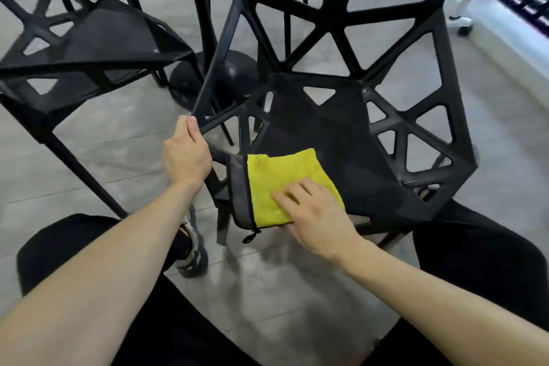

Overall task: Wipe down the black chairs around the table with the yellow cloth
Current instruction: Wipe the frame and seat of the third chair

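Observation:
A black chair (350, 140) with triangular cut-outs stands right in front of me, its seat facing me. The yellow cloth (282, 178), with a grey border on its left edge, lies flat on the front left part of the seat. My right hand (315, 214) presses on the cloth with straight, spread fingers. My left hand (185, 154) grips the chair's left front corner, fingers curled round the frame. A second black chair (89, 38) of the same kind stands to the left.
A black round table base (190, 80) and its post rise behind the chairs. More chair legs show at the top. A white wheeled frame (463, 21) stands at the upper right. My knees and a shoe (191, 249) are on the grey tiled floor below.

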### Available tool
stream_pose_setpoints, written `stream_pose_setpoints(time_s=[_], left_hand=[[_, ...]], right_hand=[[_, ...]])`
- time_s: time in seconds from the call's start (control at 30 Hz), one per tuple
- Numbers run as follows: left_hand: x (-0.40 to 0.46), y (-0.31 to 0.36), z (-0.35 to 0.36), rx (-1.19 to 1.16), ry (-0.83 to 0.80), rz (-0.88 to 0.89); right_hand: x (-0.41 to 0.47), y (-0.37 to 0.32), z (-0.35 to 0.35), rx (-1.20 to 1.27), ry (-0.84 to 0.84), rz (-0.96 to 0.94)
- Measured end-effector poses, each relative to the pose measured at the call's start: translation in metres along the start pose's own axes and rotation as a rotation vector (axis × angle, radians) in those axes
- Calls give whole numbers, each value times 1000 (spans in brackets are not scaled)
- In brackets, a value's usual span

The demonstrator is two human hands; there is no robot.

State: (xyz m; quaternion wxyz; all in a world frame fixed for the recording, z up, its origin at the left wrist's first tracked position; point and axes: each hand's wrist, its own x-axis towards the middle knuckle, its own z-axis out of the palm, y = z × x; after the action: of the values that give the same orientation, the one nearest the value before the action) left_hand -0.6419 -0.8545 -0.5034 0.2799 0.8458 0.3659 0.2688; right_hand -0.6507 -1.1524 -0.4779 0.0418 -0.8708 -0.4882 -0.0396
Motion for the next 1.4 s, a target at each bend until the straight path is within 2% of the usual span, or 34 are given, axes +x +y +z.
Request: stream_pose_setpoints(time_s=[0.1,0.23,0.27,0.33,0.4,0.43,0.57,0.67,0.73,0.83,0.93,1.03,1.1,1.23,1.27,1.3,1.4], left_hand=[[-1,2,-1,18,-8,-6],[2,0,0,10,-11,-5],[2,0,0,12,-19,-6],[1,2,-2,16,-36,-13],[0,3,-3,5,-34,-12],[0,3,-3,-4,-26,-12],[-1,1,1,6,14,0],[-1,1,1,10,30,9],[-3,1,0,0,21,-5],[-5,2,-1,-6,21,-10],[-6,6,-5,-61,-5,-20],[-7,5,-7,-91,-26,-20],[-8,5,-9,-87,-29,-30],[-8,8,-11,-114,-30,-22],[-8,9,-11,-121,-20,-15],[-7,8,-11,-109,-15,-7],[-7,9,-11,-119,-15,0]], right_hand=[[-1,9,-21,74,52,-98],[42,34,-98,490,67,153],[58,48,-110,521,74,222],[89,81,-121,384,-56,289],[106,109,-114,144,-257,310],[110,116,-106,98,-290,320],[115,101,-59,261,-132,305],[111,60,-5,208,-314,307],[100,26,15,227,-309,329],[86,-2,5,251,-253,188],[93,20,3,153,-115,17],[99,33,20,244,-201,-64],[115,59,35,237,-222,30],[173,125,47,164,-131,615],[184,116,48,159,-110,643],[188,97,48,172,-106,564],[159,41,41,348,-134,71]])
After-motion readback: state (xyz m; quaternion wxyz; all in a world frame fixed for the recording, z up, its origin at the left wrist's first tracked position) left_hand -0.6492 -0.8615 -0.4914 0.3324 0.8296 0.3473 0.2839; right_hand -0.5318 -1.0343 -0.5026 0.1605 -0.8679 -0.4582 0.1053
